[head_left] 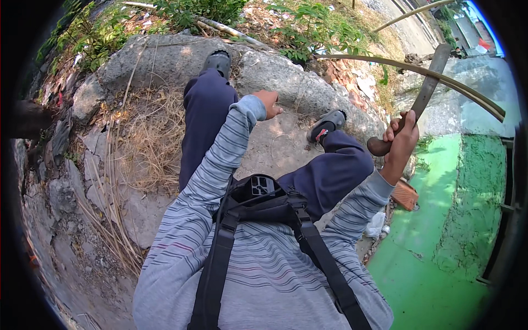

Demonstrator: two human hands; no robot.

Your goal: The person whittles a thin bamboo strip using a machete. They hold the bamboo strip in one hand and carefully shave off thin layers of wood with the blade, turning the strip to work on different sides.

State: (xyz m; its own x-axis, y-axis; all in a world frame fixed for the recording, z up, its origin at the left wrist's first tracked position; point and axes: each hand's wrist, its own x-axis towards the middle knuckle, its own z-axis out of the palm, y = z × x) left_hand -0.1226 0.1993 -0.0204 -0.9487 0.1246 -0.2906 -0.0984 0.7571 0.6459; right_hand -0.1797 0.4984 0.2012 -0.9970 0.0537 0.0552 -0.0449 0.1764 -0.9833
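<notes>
A machete [424, 98] with a dark wooden handle is gripped in my right hand [403, 135], its fingers wrapped round the handle. The blade points up and away at the right. A long curved bamboo strip [379, 59] crosses the blade near its upper part; whether it is caught on the edge I cannot tell. No hand of mine is seen on that strip. My left hand [268, 104] hangs in front of my left knee, over the stone kerb's near side. Its back faces me, and most of its fingers are hidden.
A rough stone kerb [159, 58] curves under my feet. Dry grass and long split strips [113, 220] lie at the left. At the right stand a green-painted wall [423, 231] and a broken brick [405, 195]. Leafy plants [322, 30] and a pole [231, 32] lie beyond.
</notes>
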